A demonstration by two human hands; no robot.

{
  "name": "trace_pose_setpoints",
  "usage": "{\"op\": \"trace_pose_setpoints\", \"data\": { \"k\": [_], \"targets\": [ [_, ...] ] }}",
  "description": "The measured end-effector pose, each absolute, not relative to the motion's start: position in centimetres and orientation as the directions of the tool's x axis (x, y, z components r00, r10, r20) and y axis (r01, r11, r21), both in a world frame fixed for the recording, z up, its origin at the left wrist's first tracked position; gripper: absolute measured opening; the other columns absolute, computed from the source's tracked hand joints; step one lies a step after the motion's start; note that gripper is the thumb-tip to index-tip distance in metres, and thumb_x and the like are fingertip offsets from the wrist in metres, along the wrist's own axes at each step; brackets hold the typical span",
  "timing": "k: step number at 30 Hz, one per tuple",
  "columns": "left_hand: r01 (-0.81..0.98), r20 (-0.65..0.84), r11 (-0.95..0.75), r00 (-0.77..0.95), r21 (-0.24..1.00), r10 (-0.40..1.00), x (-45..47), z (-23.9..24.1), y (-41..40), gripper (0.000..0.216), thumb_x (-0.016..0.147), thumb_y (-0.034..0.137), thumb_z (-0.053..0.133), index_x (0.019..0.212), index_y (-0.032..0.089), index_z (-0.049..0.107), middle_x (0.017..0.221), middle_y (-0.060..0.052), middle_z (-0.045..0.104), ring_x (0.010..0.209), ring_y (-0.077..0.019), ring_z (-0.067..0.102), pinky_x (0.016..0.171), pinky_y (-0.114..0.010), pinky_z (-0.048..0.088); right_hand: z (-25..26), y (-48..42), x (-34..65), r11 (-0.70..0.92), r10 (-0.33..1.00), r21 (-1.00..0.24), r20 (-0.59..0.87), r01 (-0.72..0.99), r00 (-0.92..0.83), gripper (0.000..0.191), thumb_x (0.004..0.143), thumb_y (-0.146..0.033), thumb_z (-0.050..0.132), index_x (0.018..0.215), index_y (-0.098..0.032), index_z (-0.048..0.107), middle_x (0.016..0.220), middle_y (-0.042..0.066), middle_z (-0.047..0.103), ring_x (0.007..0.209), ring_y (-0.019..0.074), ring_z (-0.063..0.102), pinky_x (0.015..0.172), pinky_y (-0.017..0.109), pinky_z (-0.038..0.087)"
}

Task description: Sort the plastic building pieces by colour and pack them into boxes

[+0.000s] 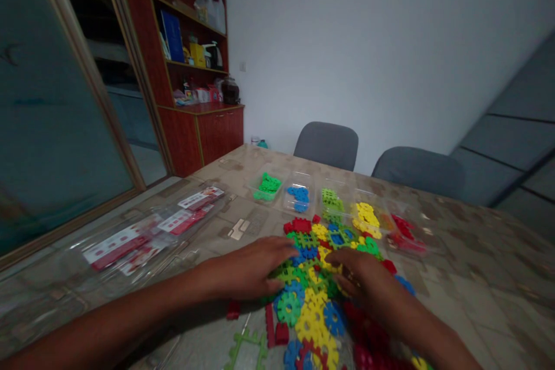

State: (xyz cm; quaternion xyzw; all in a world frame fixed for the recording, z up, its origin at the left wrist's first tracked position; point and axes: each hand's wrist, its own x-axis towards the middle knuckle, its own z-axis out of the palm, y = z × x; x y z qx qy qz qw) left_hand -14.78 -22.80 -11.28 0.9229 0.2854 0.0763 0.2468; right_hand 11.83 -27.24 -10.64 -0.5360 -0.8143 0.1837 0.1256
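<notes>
Both hands, left (254,269) and right (359,277), lie palm-down, fingers spread flat, gripping nothing, on the plastic pieces (314,277).

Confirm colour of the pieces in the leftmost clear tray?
Bright green pieces, clearest in the head view.

Two hands, the left hand (251,269) and the right hand (359,277), rest on one heap of interlocking pieces (316,277) too many to count. Behind it stand five clear trays (299,196). Two grey chairs (326,143) stand beyond the table (477,277).
</notes>
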Motion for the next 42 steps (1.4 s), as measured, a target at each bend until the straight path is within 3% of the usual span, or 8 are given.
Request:
{"op": "trace_pose_setpoints", "data": {
  "k": [3, 8, 14, 23, 28, 33, 38, 42],
  "targets": [
    [0.563, -0.050, -0.727, 0.802, 0.392, 0.595, -15.1, -11.2, -22.9, 0.076, 0.071, 0.034, 0.080, 0.137, 0.018, 0.046, 0.142, -0.016, 0.047, 0.129, -0.0336, 0.044, 0.109, -0.044, 0.035, -10.3, -24.7, 10.5, 0.411, 0.897, -0.360, -0.008, 0.838, -0.443, 0.027, 0.086, -0.011, 0.051, 0.108, -0.016, 0.067, 0.112, 0.013, 0.067, 0.105, 0.0256, 0.063, 0.092, 0.035, 0.047],
    [0.609, -0.096, -0.729, 0.783, 0.312, 0.614, -15.0, -11.5, -23.1, 0.070, 0.078, 0.027, 0.074, 0.140, 0.021, 0.043, 0.131, -0.013, 0.055, 0.118, -0.0310, 0.052, 0.102, -0.043, 0.039, -10.7, -21.6, 8.2, 0.398, 0.900, -0.308, -0.049, 0.864, -0.432, 0.042, 0.080, -0.010, 0.063, 0.121, -0.017, 0.060, 0.128, 0.014, 0.059, 0.119, 0.0274, 0.055, 0.100, 0.035, 0.042],
    [0.468, -0.008, -0.714, 0.839, 0.520, 0.544, -15.5, -11.2, -22.5, 0.078, 0.074, 0.009, 0.066, 0.144, 0.028, 0.037, 0.136, -0.008, 0.052, 0.124, -0.0247, 0.049, 0.106, -0.036, 0.037, -11.9, -20.2, 7.8, 0.363, 0.912, -0.262, -0.095, 0.894, -0.398, 0.057, 0.077, -0.014, 0.069, 0.131, -0.014, 0.053, 0.132, 0.021, 0.056, 0.124, 0.0332, 0.052, 0.100, 0.040, 0.041],
    [0.404, -0.010, -0.639, 0.850, 0.654, 0.527, -16.0, -9.7, -21.5, 0.076, 0.072, 0.012, 0.075, 0.139, 0.031, 0.045, 0.139, -0.004, 0.053, 0.126, -0.0256, 0.049, 0.108, -0.039, 0.035, -12.1, -19.5, 7.9, 0.349, 0.921, -0.239, -0.089, 0.906, -0.379, 0.038, 0.076, -0.019, 0.072, 0.113, -0.016, 0.062, 0.119, 0.015, 0.062, 0.111, 0.0276, 0.060, 0.091, 0.033, 0.044],
    [0.502, -0.116, -0.657, 0.835, 0.562, 0.538, -17.1, -9.1, -21.4, 0.083, 0.070, 0.004, 0.075, 0.142, 0.032, 0.043, 0.143, -0.005, 0.051, 0.130, -0.0252, 0.047, 0.110, -0.040, 0.033, -11.9, -19.4, 8.3, 0.359, 0.921, -0.252, -0.061, 0.899, -0.385, 0.022, 0.075, -0.017, 0.072, 0.095, -0.015, 0.065, 0.109, 0.012, 0.065, 0.099, 0.0245, 0.063, 0.083, 0.029, 0.045],
    [0.558, -0.213, -0.721, 0.828, 0.411, 0.519, -16.8, -9.1, -21.9, 0.082, 0.067, 0.013, 0.082, 0.139, 0.027, 0.048, 0.133, -0.010, 0.057, 0.124, -0.0296, 0.050, 0.106, -0.041, 0.038, -11.7, -19.4, 9.6, 0.365, 0.920, -0.270, -0.044, 0.891, -0.390, 0.025, 0.080, -0.017, 0.067, 0.105, -0.016, 0.064, 0.108, 0.011, 0.068, 0.098, 0.0223, 0.063, 0.082, 0.027, 0.043],
    [0.547, -0.165, -0.755, 0.835, 0.361, 0.525, -15.7, -9.9, -22.5, 0.071, 0.069, 0.019, 0.082, 0.134, 0.025, 0.052, 0.128, -0.010, 0.058, 0.120, -0.0307, 0.051, 0.102, -0.042, 0.040, -11.8, -19.5, 9.4, 0.351, 0.924, -0.260, -0.059, 0.900, -0.378, 0.014, 0.079, -0.014, 0.066, 0.093, -0.017, 0.067, 0.100, 0.009, 0.071, 0.092, 0.0219, 0.065, 0.078, 0.027, 0.043],
    [0.538, -0.139, -0.767, 0.839, 0.350, 0.526, -15.7, -10.5, -22.8, 0.068, 0.073, 0.020, 0.076, 0.136, 0.025, 0.050, 0.140, -0.013, 0.050, 0.130, -0.0326, 0.043, 0.109, -0.048, 0.031, -11.7, -19.6, 8.5, 0.327, 0.937, -0.262, -0.038, 0.908, -0.348, 0.014, 0.084, -0.015, 0.061, 0.096, -0.018, 0.067, 0.099, 0.009, 0.072, 0.094, 0.0227, 0.066, 0.079, 0.029, 0.045]
  ]
}}
